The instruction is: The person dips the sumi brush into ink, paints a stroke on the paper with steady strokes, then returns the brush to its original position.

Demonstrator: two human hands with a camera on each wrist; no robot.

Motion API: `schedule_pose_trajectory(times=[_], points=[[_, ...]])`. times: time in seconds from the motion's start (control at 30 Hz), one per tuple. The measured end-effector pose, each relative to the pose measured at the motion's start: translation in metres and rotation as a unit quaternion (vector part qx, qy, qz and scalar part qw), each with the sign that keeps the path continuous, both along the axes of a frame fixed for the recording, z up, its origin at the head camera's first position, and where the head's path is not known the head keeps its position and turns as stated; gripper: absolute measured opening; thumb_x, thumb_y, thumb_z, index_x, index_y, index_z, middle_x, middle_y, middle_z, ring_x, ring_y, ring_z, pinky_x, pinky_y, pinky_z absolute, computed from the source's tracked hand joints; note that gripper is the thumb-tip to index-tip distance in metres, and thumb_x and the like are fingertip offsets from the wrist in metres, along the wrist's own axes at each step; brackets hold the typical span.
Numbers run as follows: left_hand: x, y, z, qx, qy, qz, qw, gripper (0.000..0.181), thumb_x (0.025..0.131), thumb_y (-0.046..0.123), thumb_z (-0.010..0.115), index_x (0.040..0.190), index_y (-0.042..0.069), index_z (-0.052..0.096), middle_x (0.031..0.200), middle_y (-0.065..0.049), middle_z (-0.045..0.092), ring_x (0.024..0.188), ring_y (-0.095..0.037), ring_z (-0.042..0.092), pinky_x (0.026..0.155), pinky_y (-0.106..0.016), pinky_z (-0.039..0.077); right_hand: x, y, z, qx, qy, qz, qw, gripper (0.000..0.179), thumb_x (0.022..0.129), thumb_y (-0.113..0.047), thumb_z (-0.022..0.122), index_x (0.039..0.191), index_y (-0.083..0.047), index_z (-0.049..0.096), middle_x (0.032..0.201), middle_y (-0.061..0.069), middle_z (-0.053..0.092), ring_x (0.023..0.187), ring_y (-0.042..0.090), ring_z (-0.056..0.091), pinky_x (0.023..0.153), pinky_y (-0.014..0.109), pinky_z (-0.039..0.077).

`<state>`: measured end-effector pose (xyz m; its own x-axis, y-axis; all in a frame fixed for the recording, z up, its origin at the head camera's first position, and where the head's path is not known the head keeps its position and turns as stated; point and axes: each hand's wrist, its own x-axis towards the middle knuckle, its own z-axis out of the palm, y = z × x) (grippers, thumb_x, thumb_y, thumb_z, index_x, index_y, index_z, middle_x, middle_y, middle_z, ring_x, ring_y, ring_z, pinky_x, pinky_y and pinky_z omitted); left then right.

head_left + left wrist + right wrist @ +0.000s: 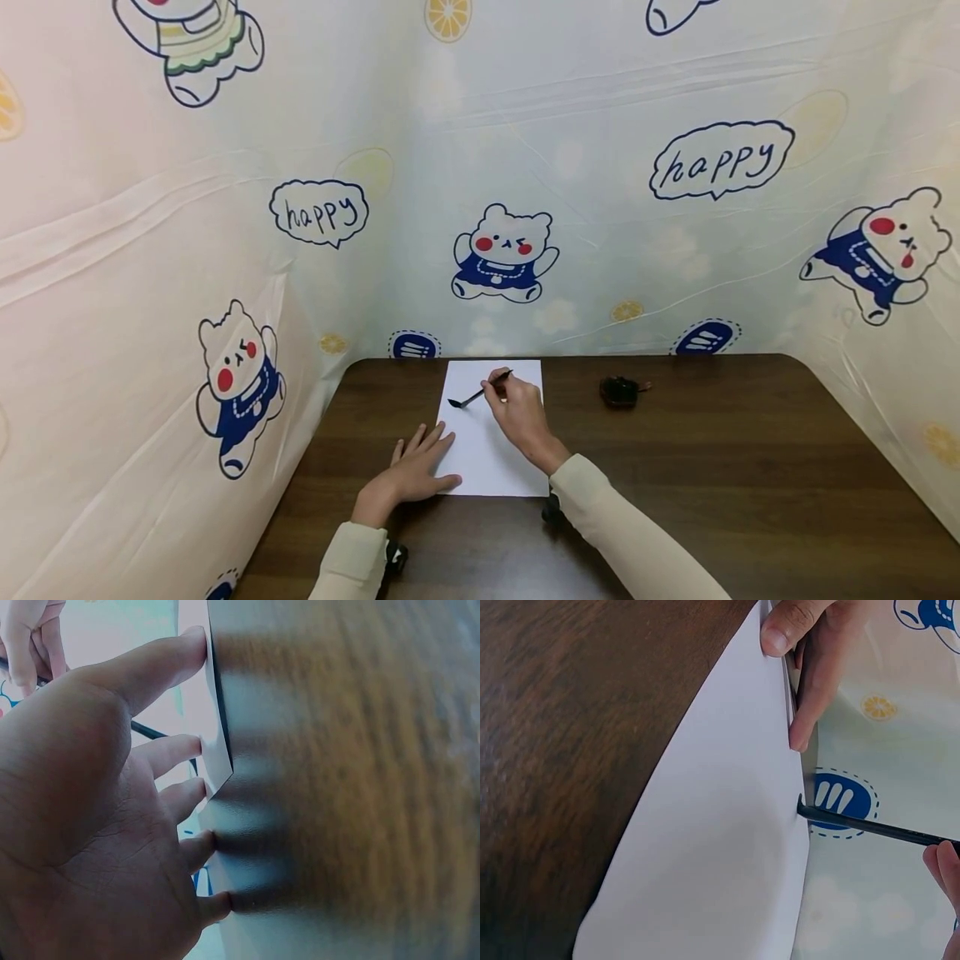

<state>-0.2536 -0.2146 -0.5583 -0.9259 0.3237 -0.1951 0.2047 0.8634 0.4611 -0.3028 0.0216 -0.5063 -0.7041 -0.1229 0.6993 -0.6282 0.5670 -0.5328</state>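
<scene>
A sheet of white paper lies on the table. My right hand pinches a dark brush by its handle above the upper part of the sheet. In the right wrist view the black tip of the brush is bent against the paper. My left hand rests at the left edge of the sheet with its fingers spread. In the left wrist view the thumb and some fingertips of the left hand press on the paper's edge and others touch the wood.
A small dark object, perhaps an ink container, stands on the brown table right of the paper. Printed fabric hangs behind the table and along both sides. Each wrist wears a dark strap.
</scene>
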Motion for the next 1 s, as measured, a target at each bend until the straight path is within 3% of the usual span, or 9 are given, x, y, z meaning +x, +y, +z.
schedule_pose_trajectory(times=[0.47, 0.63, 0.8, 1.0], points=[[0.008, 0.002, 0.015, 0.017, -0.002, -0.016, 0.9997, 0.091, 0.094, 0.065, 0.070, 0.166, 0.018, 0.040, 0.179, -0.014, 0.018, 0.165, -0.050, 0.002, 0.121, -0.083, -0.003, 0.000, 0.008, -0.001, -0.003, 0.001, 0.006, 1.0000, 0.007, 0.103, -0.012, 0.072, 0.100, -0.005, 0.073, 0.091, 0.007, 0.079, 0.079, 0.014, 0.079, 0.069, 0.022, 0.063], [0.010, 0.006, 0.022, -0.002, -0.008, -0.013, 0.9999, 0.088, 0.095, 0.056, 0.073, 0.166, 0.014, 0.040, 0.179, -0.015, 0.020, 0.165, -0.050, 0.005, 0.123, -0.082, -0.001, 0.000, 0.013, -0.001, -0.002, -0.004, 0.002, 1.0000, 0.006, 0.102, -0.010, 0.072, 0.099, -0.004, 0.073, 0.090, 0.008, 0.079, 0.078, 0.015, 0.079, 0.069, 0.025, 0.064], [0.005, 0.004, 0.010, -0.013, -0.009, 0.003, 0.9999, 0.087, 0.096, 0.055, 0.072, 0.167, 0.018, 0.038, 0.180, -0.007, 0.017, 0.167, -0.043, 0.003, 0.126, -0.077, 0.001, 0.001, 0.019, 0.001, 0.006, 0.001, -0.005, 1.0000, 0.006, 0.101, -0.010, 0.073, 0.099, -0.004, 0.074, 0.089, 0.008, 0.078, 0.077, 0.016, 0.079, 0.068, 0.026, 0.064], [0.006, 0.002, 0.013, 0.006, -0.005, -0.010, 0.9999, 0.090, 0.095, 0.061, 0.070, 0.167, 0.018, 0.038, 0.180, -0.012, 0.019, 0.165, -0.047, 0.004, 0.123, -0.081, -0.001, 0.001, 0.026, 0.002, 0.006, -0.001, -0.014, 0.9999, 0.006, 0.101, -0.010, 0.074, 0.099, -0.004, 0.074, 0.089, 0.008, 0.079, 0.077, 0.016, 0.079, 0.068, 0.028, 0.064]])
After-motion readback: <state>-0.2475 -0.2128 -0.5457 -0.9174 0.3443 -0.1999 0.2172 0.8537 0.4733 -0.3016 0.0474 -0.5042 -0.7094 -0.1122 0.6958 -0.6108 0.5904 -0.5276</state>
